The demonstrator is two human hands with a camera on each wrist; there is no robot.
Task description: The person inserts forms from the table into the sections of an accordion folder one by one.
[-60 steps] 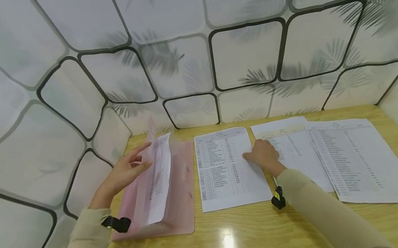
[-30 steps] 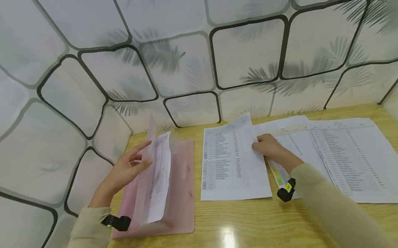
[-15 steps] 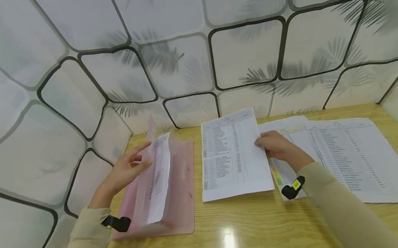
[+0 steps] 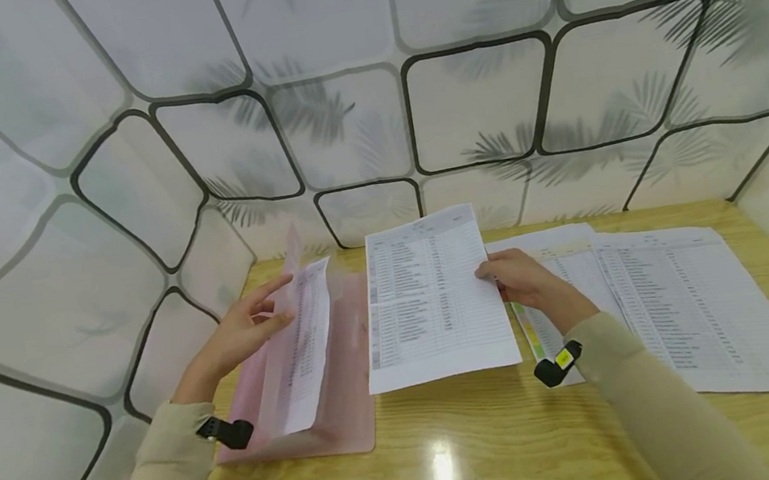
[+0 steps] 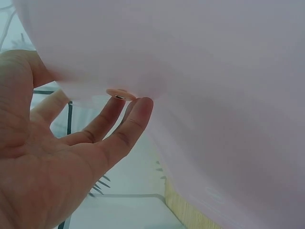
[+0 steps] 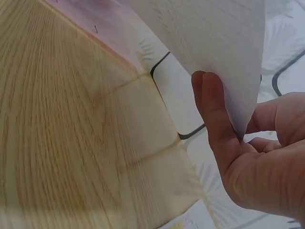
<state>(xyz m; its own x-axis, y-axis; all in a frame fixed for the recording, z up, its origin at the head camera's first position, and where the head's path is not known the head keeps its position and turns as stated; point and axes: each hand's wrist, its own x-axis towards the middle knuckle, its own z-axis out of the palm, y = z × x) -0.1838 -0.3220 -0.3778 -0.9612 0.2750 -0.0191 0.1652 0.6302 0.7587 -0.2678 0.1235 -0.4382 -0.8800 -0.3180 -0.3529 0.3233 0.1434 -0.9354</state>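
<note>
Filing step, I reckon: left hand [image 4: 240, 338] holds folder [image 4: 348, 395] open, right hand [image 4: 527, 280] pinches printed paper [image 4: 430, 307]; lining up probably next.

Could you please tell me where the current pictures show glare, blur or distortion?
Head view: a glare streak on the wooden table, and print on the held sheet too small to read; possible wide-angle stretching near the edges. Left wrist view: the pink folder cover looks pale and hazy, while the left hand shows clear creases. Right wrist view: the sheet looks greyish, its print faint and soft.
</note>
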